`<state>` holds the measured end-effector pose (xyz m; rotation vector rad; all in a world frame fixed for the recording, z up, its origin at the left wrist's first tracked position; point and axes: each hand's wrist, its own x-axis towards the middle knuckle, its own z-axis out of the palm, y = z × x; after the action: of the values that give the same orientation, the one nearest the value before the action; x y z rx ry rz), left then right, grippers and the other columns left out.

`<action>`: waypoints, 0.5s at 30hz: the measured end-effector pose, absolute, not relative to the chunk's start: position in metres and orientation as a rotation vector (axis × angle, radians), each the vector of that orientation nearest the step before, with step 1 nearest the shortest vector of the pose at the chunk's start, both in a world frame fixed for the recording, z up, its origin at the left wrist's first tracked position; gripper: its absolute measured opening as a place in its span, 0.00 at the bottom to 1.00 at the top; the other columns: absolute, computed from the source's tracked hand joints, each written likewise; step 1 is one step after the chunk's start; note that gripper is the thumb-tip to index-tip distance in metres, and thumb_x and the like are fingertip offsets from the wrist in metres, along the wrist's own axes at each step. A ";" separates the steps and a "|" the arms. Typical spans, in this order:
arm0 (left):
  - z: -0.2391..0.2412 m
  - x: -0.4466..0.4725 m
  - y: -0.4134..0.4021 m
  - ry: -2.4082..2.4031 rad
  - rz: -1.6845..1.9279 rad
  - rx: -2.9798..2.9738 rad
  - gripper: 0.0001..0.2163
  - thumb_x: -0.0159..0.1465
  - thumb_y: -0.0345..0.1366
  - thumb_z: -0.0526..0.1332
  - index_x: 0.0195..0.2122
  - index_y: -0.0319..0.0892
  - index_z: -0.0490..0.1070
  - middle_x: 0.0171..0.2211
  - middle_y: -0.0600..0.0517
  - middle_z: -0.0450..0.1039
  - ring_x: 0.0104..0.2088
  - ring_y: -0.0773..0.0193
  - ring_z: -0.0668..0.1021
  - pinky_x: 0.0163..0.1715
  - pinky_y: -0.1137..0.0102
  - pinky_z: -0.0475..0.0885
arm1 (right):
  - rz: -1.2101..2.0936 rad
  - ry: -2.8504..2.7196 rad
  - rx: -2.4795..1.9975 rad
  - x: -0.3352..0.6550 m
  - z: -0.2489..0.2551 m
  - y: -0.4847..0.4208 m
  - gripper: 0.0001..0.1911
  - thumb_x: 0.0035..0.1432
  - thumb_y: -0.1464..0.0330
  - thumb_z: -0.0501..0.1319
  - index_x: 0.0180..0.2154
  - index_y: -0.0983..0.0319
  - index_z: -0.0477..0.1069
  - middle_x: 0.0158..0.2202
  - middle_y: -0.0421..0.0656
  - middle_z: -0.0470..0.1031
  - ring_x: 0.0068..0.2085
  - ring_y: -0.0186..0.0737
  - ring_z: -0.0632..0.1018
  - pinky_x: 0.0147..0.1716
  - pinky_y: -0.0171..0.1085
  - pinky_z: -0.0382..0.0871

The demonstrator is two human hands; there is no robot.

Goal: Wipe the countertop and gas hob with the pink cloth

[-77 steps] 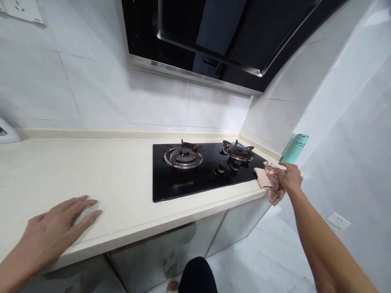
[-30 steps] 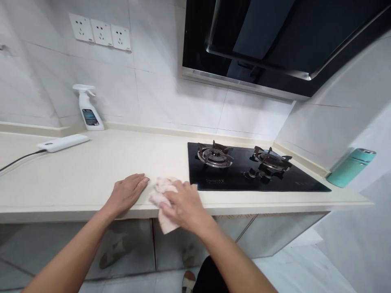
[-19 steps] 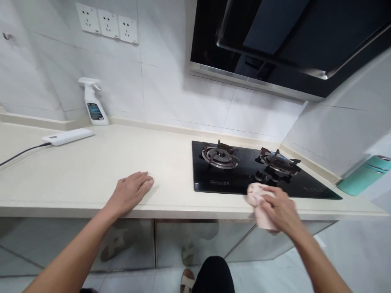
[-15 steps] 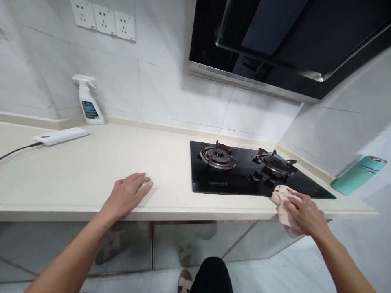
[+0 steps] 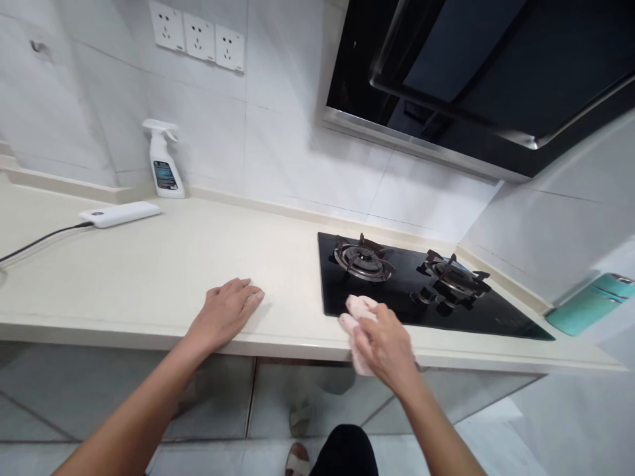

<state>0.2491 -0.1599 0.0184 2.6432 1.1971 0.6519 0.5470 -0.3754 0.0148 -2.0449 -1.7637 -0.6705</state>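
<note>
My right hand (image 5: 387, 344) grips a pale pink cloth (image 5: 361, 308), pressed at the front left edge of the black gas stove (image 5: 397, 311). Part of the cloth hangs over the counter's front edge, and the fingers cover some of it. Flat on the cream countertop (image 5: 248, 244) rests my left hand (image 5: 228, 311), fingers stretched out and holding nothing, left of the stove. Two burners with dark pan supports stand on the glass: the left burner (image 5: 364, 259) and the right burner (image 5: 455, 276). Between them and the front sit the control knobs (image 5: 431, 299).
A white spray bottle (image 5: 166, 165) stands against the back wall. In front of it lies a white power bank (image 5: 120, 214) with a black cable (image 5: 47, 236). At the right end stands a teal bottle (image 5: 590, 304). A black range hood (image 5: 446, 86) overhangs the stove.
My right hand has moved left with the cloth, from below the right burner to the stove's front left corner. My left hand stays on the counter. The view has shifted slightly.
</note>
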 end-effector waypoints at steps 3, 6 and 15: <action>0.017 0.249 -0.161 1.185 0.675 2.658 0.24 0.75 0.49 0.43 0.54 0.49 0.77 0.63 0.43 0.74 0.68 0.49 0.70 0.64 0.49 0.63 | -0.623 -1.850 -1.965 0.493 0.024 -0.348 0.09 0.69 0.64 0.59 0.40 0.57 0.78 0.49 0.51 0.72 0.44 0.50 0.71 0.46 0.46 0.68; 0.017 0.249 -0.161 1.187 0.718 2.655 0.23 0.75 0.48 0.44 0.53 0.48 0.77 0.63 0.42 0.75 0.67 0.49 0.71 0.64 0.48 0.64 | -0.499 -1.902 -1.884 0.461 0.030 -0.328 0.09 0.70 0.65 0.58 0.41 0.58 0.77 0.50 0.50 0.71 0.47 0.49 0.71 0.49 0.46 0.67; 0.012 0.248 -0.155 1.248 0.855 2.457 0.24 0.75 0.48 0.44 0.61 0.45 0.71 0.63 0.42 0.76 0.65 0.51 0.74 0.64 0.49 0.66 | 0.053 -1.516 -1.724 0.466 0.052 -0.229 0.21 0.74 0.60 0.48 0.49 0.60 0.78 0.54 0.50 0.70 0.55 0.43 0.75 0.59 0.40 0.68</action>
<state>0.2484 -0.1549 0.0121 2.4569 1.2477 0.8553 0.4655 -0.2292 0.0518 -1.7240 -1.5155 0.0530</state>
